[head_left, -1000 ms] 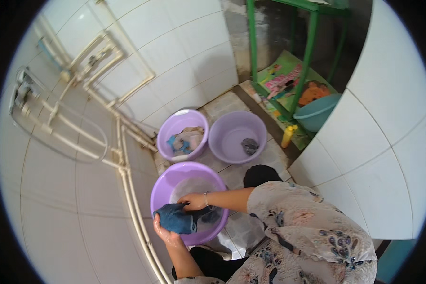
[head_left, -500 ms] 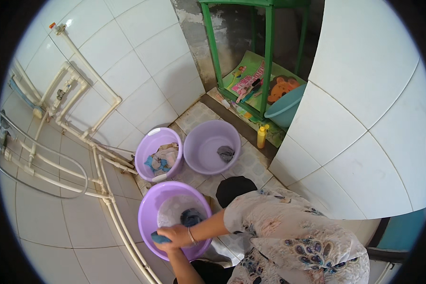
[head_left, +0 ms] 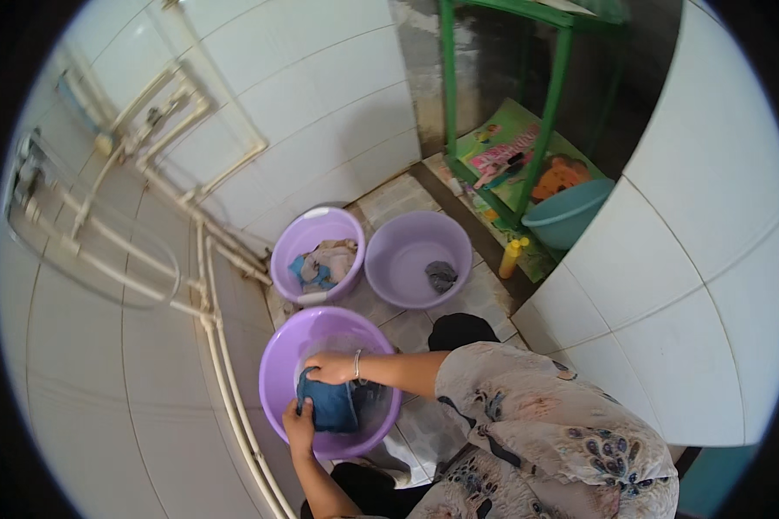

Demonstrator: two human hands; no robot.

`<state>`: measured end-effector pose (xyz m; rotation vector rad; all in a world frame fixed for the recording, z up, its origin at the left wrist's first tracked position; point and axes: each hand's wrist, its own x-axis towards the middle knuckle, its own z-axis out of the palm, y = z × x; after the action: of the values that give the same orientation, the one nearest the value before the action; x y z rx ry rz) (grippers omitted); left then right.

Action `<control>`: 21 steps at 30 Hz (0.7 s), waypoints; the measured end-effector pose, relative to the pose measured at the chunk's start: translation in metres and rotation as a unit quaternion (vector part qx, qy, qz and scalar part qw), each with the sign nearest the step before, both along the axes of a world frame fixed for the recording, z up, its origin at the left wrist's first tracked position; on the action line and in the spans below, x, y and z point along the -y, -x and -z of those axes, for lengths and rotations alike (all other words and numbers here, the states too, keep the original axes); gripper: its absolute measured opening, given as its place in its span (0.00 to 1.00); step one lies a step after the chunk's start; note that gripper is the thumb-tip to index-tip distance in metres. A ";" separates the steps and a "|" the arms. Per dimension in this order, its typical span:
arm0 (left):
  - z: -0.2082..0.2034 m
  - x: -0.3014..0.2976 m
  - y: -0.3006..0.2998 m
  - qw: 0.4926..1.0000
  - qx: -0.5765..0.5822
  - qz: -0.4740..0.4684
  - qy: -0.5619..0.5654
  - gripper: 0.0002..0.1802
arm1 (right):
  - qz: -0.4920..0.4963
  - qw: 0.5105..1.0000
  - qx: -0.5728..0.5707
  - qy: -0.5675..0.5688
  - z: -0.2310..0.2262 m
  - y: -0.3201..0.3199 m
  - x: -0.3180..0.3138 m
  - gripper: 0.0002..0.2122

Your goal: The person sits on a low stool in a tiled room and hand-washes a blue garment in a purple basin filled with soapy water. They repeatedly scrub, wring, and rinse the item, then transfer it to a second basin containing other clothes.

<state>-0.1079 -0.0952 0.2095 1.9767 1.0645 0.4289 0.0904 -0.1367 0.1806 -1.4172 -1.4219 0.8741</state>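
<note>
the person wears a loose, pale beige blouse (head_left: 571,406) with a wide sleeve, printed with dark blue, feather-like shapes and faint pinkish patches. a thin, silvery bracelet (head_left: 357,364) circles the wrist by the right hand (head_left: 330,368). the trousers (head_left: 461,330) are black.

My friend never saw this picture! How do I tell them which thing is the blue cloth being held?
On the tiled floor, find the purple basin nearest the person. There, the left hand and right hand hold the blue cloth. It's bluer than the dark cloth just right of it, and darker than the bright blue cloth in the back left basin.
</note>
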 end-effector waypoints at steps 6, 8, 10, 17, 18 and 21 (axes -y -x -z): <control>0.000 0.008 -0.023 0.876 0.379 -0.231 0.190 0.13 | 0.014 0.993 -0.115 -0.025 -0.031 0.002 0.012 0.10; -0.017 0.021 -0.043 0.814 0.468 -0.219 0.263 0.08 | 0.066 0.997 -0.027 -0.005 -0.033 0.004 0.020 0.11; -0.006 0.015 -0.046 0.808 0.431 -0.311 0.252 0.05 | 0.075 0.995 0.032 -0.057 -0.050 0.039 0.034 0.11; 0.013 0.044 -0.069 0.884 0.363 -0.226 0.189 0.19 | 0.141 0.980 0.121 0.066 -0.004 0.020 0.001 0.16; 0.008 0.050 -0.070 0.901 0.342 -0.197 0.179 0.20 | 0.149 0.980 0.123 0.043 -0.007 0.018 0.004 0.16; 0.004 0.051 -0.063 0.896 0.337 -0.182 0.225 0.21 | 0.159 0.979 0.126 -0.028 -0.018 0.026 0.013 0.15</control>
<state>-0.0447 -0.1461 0.2052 1.0781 0.9538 0.9017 0.0645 -0.1502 0.1986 -1.6994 -1.3390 0.4581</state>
